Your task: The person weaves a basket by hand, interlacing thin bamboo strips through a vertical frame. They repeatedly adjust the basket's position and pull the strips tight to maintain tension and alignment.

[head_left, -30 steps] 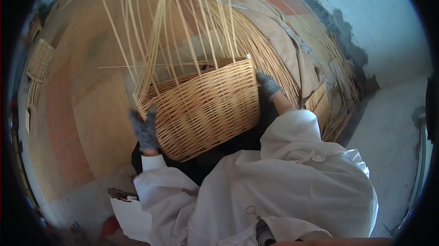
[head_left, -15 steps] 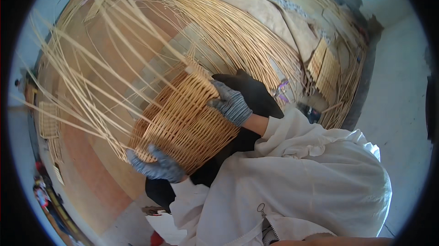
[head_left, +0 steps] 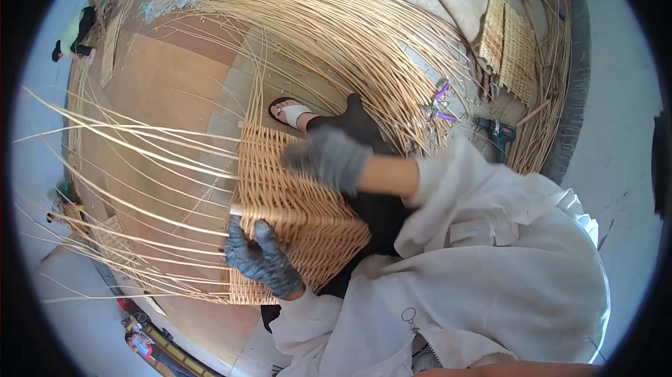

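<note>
A wicker basket (head_left: 294, 251) lies turned on its side across my lap, its long unwoven stakes (head_left: 140, 125) sticking out to the left. My left hand (head_left: 262, 258), in a grey knitted glove, grips the basket's near left part, just below a short pale rod end (head_left: 236, 210) at the corner. My right hand (head_left: 325, 160), also gloved, is over the upper part of the weave; it is smeared by motion, so its fingers and whether it touches are unclear. My sandalled foot (head_left: 290, 111) shows beyond the basket.
A long spread of loose canes (head_left: 322, 20) lies ahead. Purple-handled cutters (head_left: 441, 102), a power drill (head_left: 497, 135) and woven panels (head_left: 511, 48) are at the right beside a wall (head_left: 619, 97). A co-worker (head_left: 75, 34) bends at the far left; another person (head_left: 154, 352) is at lower left.
The basket has turned, so its stakes now point left instead of up. My right hand has moved from the basket's right end to over its upper weave. The view has shifted rightward.
</note>
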